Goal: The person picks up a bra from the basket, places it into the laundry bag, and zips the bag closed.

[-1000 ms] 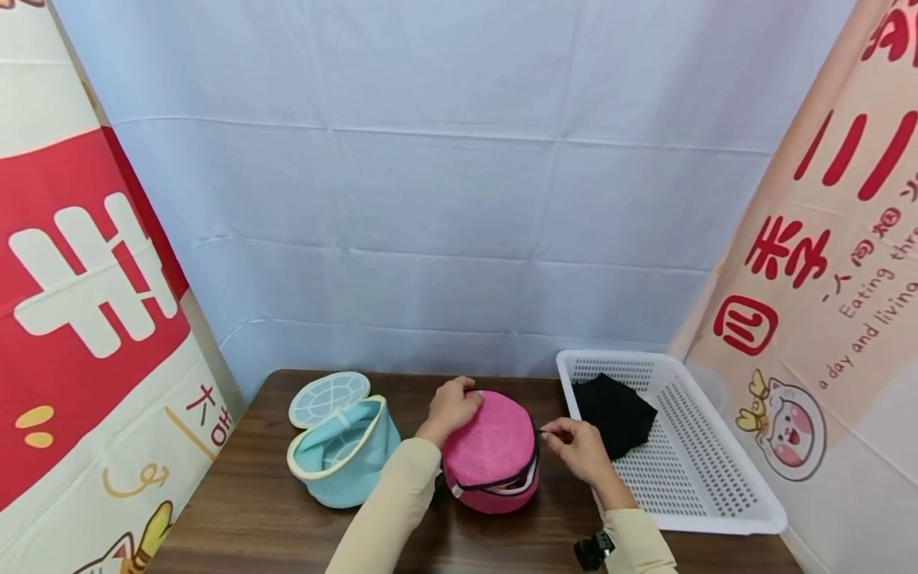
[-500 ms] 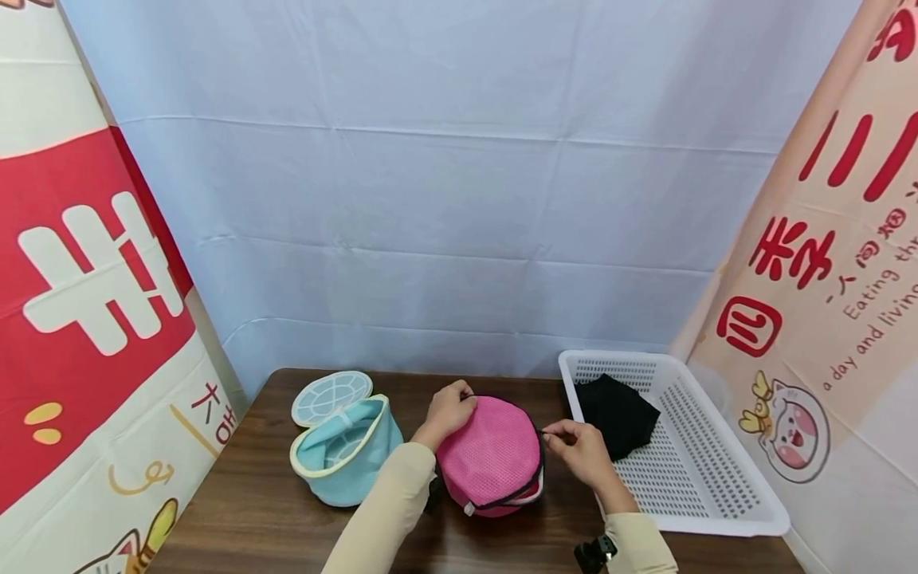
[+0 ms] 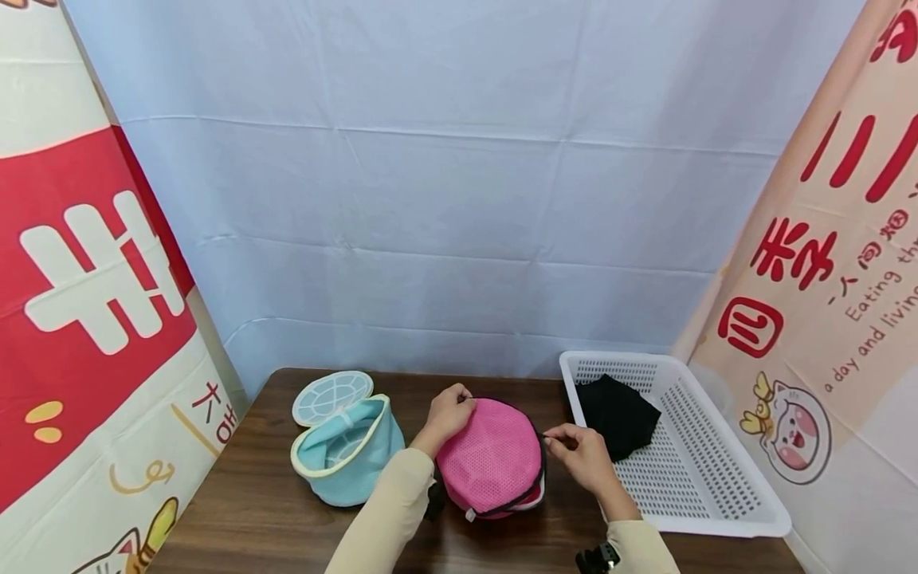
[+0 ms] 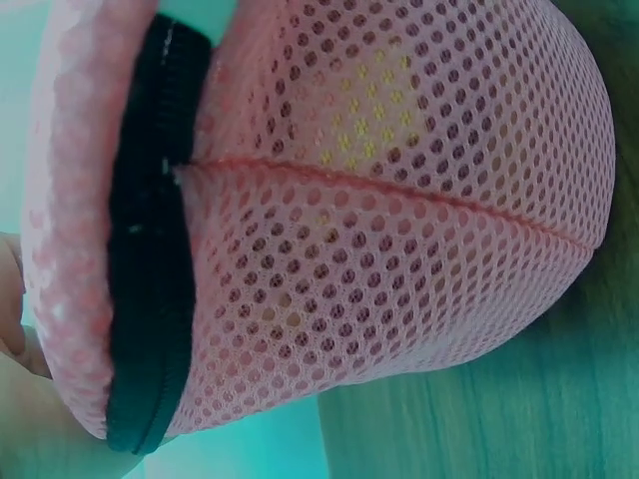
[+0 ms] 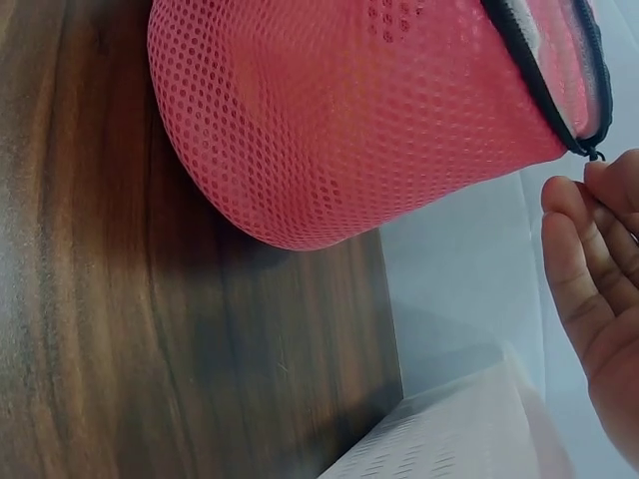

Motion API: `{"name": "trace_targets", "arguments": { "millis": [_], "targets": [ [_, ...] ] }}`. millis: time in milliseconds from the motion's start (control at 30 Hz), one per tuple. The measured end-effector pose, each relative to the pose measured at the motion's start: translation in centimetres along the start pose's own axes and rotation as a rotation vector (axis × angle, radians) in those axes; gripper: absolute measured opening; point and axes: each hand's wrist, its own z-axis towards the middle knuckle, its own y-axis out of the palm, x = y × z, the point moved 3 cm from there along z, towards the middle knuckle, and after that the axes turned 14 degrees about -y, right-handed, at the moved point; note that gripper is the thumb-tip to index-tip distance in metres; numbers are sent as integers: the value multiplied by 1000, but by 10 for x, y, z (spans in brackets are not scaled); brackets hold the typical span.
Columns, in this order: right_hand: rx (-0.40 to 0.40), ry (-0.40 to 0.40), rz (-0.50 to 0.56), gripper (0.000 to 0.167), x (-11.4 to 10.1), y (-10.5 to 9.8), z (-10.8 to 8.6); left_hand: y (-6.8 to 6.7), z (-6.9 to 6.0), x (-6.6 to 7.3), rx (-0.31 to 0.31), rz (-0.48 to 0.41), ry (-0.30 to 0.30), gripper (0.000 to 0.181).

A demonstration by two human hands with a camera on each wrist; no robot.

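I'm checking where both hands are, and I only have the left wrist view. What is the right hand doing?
Observer: In the head and right wrist views, the right hand pinches the zipper pull of the pink bag.

Operator: My side looks closed. Is it zipped all round?

Observer: No, the zipper is parted along the side nearest the person, toward the right.

Operator: Anything beyond that right hand?

Observer: Yes, a white basket with a black cloth in it.
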Motion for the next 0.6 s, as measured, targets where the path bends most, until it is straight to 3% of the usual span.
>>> {"name": "trace_targets", "arguments": {
  "millis": [200, 467, 600],
  "targets": [
    [15, -16, 6, 10, -1, 1, 0, 0, 1, -4, -26, -78, -20, 6],
    [36, -70, -7, 11, -3, 4, -3, -1, -1, -16, -56, -349, -138, 6],
    [58, -75, -20, 12, -3, 5, -3, -1, -1, -17, -53, -380, -147, 5]
  ]
}}
